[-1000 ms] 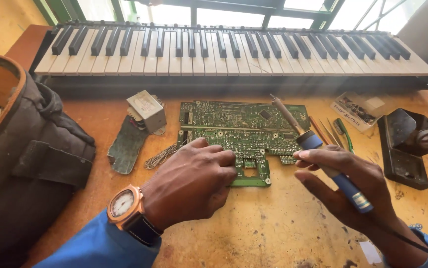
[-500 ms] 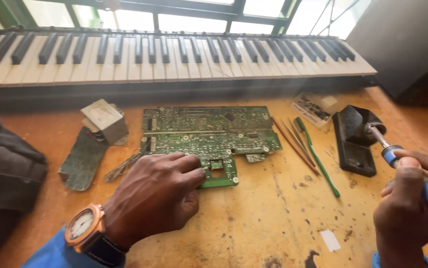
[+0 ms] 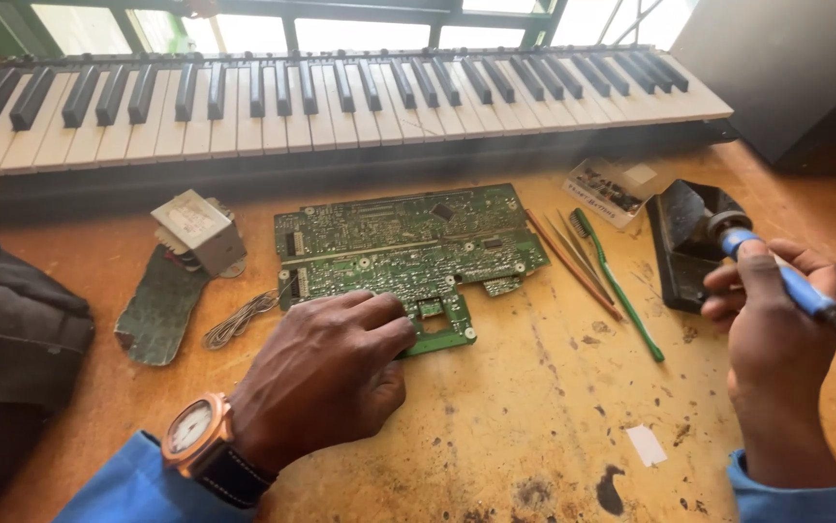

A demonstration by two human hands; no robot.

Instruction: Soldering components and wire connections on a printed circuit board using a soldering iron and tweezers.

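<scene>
At centre frame the left hand [image 3: 326, 373] lies flat, fingers [image 3: 379, 315] pressing the green circuit board's [image 3: 403, 247] lower edge to the desk [image 3: 525, 416], steadying it. At right, the right hand [image 3: 776, 339] grips the blue-handled soldering iron [image 3: 786, 281], its tip parked in the black stand [image 3: 684, 242]

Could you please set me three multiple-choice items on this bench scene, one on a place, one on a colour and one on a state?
1. Where does the left hand rest?
A. on the green circuit board
B. on the keyboard
C. on the dark bag

2. What colour is the soldering iron handle?
A. red
B. blue
C. yellow

3. Where is the iron's tip?
A. on the board
B. lying on the bench
C. at the black stand

Answers: 1 A, fingers press the board's near edge. 2 B, blue shows above the right hand. 3 C, the hand holds the iron's front end at the stand.
</scene>
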